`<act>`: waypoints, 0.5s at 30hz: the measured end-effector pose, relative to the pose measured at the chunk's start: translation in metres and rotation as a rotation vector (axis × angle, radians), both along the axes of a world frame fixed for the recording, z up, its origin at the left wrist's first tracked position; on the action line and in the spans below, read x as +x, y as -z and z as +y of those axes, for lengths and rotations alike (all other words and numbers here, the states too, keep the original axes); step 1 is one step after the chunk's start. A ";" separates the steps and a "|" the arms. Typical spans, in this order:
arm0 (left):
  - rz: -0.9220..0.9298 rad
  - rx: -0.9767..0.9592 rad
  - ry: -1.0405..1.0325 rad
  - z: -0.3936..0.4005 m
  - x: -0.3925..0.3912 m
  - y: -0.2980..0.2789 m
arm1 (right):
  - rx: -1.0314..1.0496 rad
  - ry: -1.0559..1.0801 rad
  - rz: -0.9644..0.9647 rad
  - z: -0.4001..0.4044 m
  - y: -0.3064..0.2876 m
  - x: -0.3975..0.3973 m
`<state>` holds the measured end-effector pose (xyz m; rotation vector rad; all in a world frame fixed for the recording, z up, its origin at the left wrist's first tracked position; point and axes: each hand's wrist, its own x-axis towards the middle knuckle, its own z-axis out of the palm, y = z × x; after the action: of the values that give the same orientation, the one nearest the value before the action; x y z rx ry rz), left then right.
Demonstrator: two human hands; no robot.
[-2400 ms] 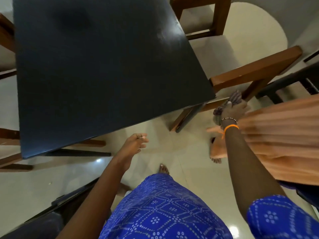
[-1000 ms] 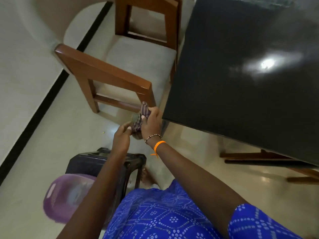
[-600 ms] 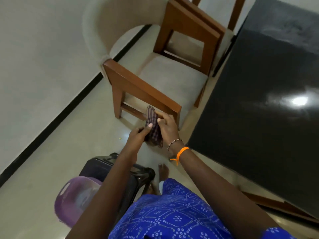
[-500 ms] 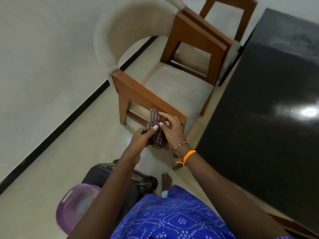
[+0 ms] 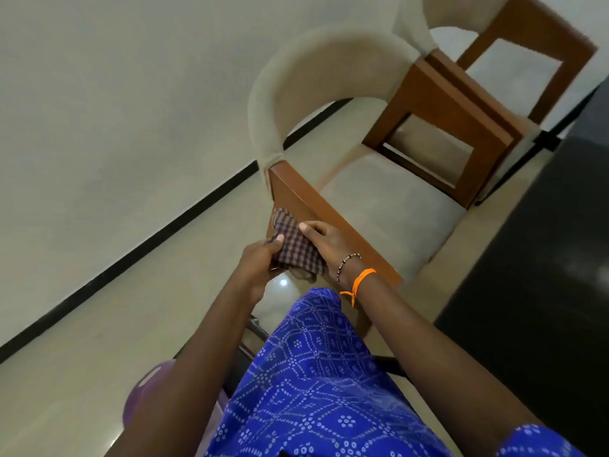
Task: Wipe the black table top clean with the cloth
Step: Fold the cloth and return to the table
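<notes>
Floor [image 5: 99, 324]: pale and glossy, open to my left as far as the black skirting line under the wall [image 5: 99, 94].
Table [image 5: 543, 291]: black top at my right, its near edge running from the upper right down to a corner by my right forearm; nothing touches it.
Chair [image 5: 389, 206]: stands between me and the table's far end, cushioned seat, curved padded back, wooden arm rail just beyond my hands.
Second chair [image 5: 527, 44]: behind the first, close against it.
Purple tub [image 5: 148, 397]: low at my left, partly hidden by my left arm.
Cloth [image 5: 295, 249]: checked, bunched, held in the air before the chair's rail, well left of the table.
Left hand [image 5: 260, 262]: fingers curled under the cloth, thumb pressing on top.
Right hand [image 5: 326, 245]: fingers laid over the cloth's right side, pinching it; bead and orange bands on the wrist.
Arms: both stretched forward, meeting at the cloth.
</notes>
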<state>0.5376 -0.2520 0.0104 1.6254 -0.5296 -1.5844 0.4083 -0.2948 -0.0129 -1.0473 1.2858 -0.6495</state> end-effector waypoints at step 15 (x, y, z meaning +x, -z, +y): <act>0.045 -0.039 -0.279 -0.205 0.183 0.035 | 0.260 0.076 -0.391 -0.206 0.012 0.209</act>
<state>0.7205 -0.4572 -0.0245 1.5551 -0.2930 -1.3913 0.6168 -0.5010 -0.0247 -0.6237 1.0353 -0.6847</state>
